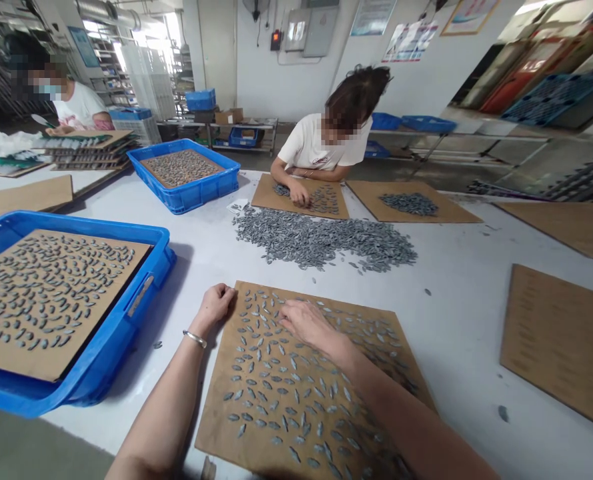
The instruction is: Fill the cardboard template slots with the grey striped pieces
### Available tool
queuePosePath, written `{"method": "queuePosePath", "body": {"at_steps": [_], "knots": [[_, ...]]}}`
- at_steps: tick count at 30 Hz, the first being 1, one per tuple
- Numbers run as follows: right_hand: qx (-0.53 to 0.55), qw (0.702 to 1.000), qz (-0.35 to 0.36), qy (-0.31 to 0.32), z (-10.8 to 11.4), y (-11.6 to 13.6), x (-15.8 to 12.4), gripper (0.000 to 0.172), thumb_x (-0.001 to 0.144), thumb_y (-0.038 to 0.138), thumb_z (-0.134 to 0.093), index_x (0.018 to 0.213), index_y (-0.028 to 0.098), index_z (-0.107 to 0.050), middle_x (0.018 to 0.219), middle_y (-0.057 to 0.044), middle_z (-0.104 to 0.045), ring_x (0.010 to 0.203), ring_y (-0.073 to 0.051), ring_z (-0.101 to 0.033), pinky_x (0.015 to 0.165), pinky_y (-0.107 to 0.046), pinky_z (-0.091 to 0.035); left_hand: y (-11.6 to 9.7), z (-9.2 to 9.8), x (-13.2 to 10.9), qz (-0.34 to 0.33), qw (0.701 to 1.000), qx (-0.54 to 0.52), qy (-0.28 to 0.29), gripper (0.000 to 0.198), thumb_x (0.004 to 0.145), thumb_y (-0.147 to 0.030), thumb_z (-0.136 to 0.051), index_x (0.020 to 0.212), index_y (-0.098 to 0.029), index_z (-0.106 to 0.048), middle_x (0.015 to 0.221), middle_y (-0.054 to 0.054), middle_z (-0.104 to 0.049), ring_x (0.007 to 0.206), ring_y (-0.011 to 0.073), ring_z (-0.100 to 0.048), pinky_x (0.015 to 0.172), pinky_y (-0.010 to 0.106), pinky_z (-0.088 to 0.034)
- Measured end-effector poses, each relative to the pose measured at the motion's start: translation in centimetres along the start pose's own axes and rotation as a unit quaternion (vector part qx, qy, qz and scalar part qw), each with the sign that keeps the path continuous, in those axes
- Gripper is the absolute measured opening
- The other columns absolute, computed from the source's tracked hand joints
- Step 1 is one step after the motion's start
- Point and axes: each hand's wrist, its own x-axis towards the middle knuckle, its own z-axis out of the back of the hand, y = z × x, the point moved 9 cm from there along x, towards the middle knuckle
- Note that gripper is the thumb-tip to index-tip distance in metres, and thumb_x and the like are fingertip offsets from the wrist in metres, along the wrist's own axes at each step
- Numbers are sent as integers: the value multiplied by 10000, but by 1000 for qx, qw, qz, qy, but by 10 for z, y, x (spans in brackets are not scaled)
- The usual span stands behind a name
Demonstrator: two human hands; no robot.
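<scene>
A brown cardboard sheet [215, 433] lies in front of me, covered with small grey leaf-shaped pieces [261, 423] set apart from one another. At its far left corner rests my left hand [219, 302], fingers curled closed; whatever they hold is hidden. My right hand [303, 321] is over the upper middle of the sheet, palm down, with fingertips drawn together at the pieces. Any piece between those fingertips is too small to make out. Beyond the sheet, a large heap of the same grey pieces [321, 237] spreads across the white table [456, 293].
To my left stands a blue tray [162, 250] holding a filled sheet; another blue tray [201, 193] sits farther back. Bare-looking cardboard sheets [561, 340] lie at right. Across the table, a co-worker [321, 143] handles pieces on a sheet; another person [81, 103] works far left.
</scene>
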Motion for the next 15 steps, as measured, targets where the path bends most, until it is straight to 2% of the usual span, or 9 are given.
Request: {"method": "queuePosePath", "body": {"at_steps": [4,6,8,11,13,15], "knots": [[13,1000,-15,11,2,2,0,134,985,203,-603,933,189,-725,980,-99,-719,880,-197,-667,721,-278,-424,-4,1,-2,-9,1000,2,-2,292,850,-472,-582,711,-220,-526,508,-40,-497,461,111,-424,483,233,-302],[31,999,-30,7,9,-7,3,128,977,217,-616,952,196,-740,1022,-93,-736,903,-196,-680,730,-272,-434,-3,1,-1,-10,1000,0,0,295,846,-475,-584,708,-221,-525,506,-44,-488,461,110,-417,482,233,-297],[37,996,-74,-31,25,-31,7,159,988,250,-601,998,208,-755,1075,-90,-750,966,-201,-690,773,-269,-448,-2,1,0,-10,1000,-2,0,300,842,-482,-584,706,-221,-525,508,-44,-486,461,109,-414,480,233,-295],[4,976,-195,-101,52,-85,10,223,1014,291,-555,1072,220,-759,1133,-100,-763,1054,-225,-693,831,-285,-450,1,0,2,-8,1000,-8,3,313,836,-503,-582,714,-220,-529,529,-37,-511,463,109,-423,479,231,-303],[-21,963,-252,-92,56,-113,13,233,1006,320,-570,1104,207,-749,1139,-120,-771,1053,-248,-702,811,-300,-448,2,0,3,-7,1000,-10,6,325,833,-517,-584,716,-219,-530,534,-35,-514,463,108,-424,478,229,-305],[-32,960,-271,-67,52,-128,20,250,991,323,-592,1149,187,-730,1149,-146,-770,1038,-263,-710,777,-306,-445,2,0,3,-6,1000,-12,6,334,833,-525,-587,714,-218,-530,534,-36,-510,463,107,-423,476,227,-305]]}}
